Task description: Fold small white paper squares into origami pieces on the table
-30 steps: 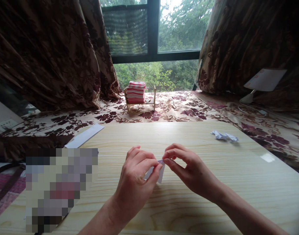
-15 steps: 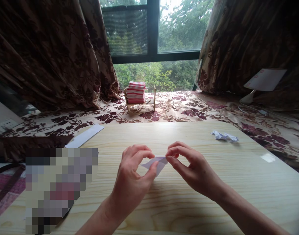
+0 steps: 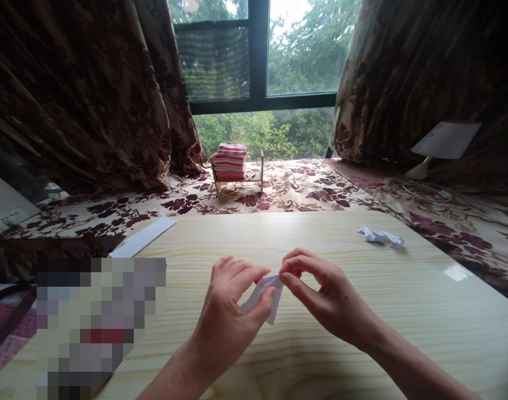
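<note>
A small piece of folded white paper (image 3: pixel 275 304) is held just above the wooden table (image 3: pixel 320 366). My left hand (image 3: pixel 237 300) grips its left side between thumb and fingers, and the palm hides part of it. With thumb and fingertips pinched together, my right hand (image 3: pixel 320 291) holds the paper's upper right corner. A crease runs near the top edge, and one pointed flap hangs toward me.
Folded white paper pieces (image 3: pixel 380 236) lie at the table's far right. A white paper strip (image 3: pixel 143 238) rests at the far left, behind a pixelated object (image 3: pixel 99 328). Beyond the table are a small rack of striped cloths (image 3: pixel 231 162) and a lamp (image 3: pixel 445 140).
The paper has tilted, so its lower point now hangs further down toward me. My left fingers have shifted right, closer to the right hand. The view has tipped slightly upward.
</note>
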`<state>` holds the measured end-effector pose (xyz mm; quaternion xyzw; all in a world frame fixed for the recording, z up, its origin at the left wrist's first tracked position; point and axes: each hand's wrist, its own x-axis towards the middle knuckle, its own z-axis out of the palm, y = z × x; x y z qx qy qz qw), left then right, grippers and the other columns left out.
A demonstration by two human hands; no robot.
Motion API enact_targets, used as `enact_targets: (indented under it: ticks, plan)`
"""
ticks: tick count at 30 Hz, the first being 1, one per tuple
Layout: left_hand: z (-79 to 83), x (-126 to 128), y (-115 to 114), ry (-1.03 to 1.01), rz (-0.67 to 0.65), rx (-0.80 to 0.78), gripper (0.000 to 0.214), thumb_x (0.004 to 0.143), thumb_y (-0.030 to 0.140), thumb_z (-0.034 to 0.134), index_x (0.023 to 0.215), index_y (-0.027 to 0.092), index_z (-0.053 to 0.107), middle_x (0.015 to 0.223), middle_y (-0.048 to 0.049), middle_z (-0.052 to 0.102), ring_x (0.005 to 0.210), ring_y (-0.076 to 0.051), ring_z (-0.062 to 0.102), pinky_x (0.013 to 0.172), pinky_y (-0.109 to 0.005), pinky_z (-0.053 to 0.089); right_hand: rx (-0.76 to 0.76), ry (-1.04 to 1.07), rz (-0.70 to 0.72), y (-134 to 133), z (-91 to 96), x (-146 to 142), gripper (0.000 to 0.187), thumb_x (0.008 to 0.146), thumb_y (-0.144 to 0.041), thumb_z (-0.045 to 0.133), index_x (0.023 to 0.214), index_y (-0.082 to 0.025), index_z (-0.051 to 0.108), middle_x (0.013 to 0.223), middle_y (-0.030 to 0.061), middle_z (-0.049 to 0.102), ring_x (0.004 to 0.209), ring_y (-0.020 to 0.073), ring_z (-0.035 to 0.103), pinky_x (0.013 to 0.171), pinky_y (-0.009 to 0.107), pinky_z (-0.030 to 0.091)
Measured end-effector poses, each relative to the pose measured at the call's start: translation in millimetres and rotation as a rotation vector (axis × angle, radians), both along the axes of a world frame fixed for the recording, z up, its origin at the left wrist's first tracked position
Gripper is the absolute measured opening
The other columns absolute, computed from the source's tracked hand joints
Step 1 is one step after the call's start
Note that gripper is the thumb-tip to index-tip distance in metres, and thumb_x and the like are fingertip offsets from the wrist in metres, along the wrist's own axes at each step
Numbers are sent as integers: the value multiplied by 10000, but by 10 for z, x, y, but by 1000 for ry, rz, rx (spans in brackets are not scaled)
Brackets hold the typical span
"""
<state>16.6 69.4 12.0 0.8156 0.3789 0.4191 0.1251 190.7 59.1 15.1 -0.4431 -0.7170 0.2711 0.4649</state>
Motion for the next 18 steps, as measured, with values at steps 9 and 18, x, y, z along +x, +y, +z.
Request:
enact_targets:
  ticks: [9, 18]
  plan:
    - [20, 11, -15, -24, -14, -86, 118, 802, 131, 576, 790, 219, 654, 746, 6, 682, 733, -163, 615, 978, -428, 342, 4, 0, 6, -11, 3, -3, 130, 851, -156, 533, 741, -183, 597, 764, 30, 584, 703, 147, 545, 638, 268, 453]
    - [60, 31, -38, -107, -17, -209, 144, 802, 155, 572, 722, 215, 677, 669, 14, 674, 657, -157, 616, 871, -374, 446, -1, -11, 45, 9, -15, -10, 138, 872, -162, 520, 753, -188, 586, 790, 32, 578, 732, 145, 548, 656, 262, 448]
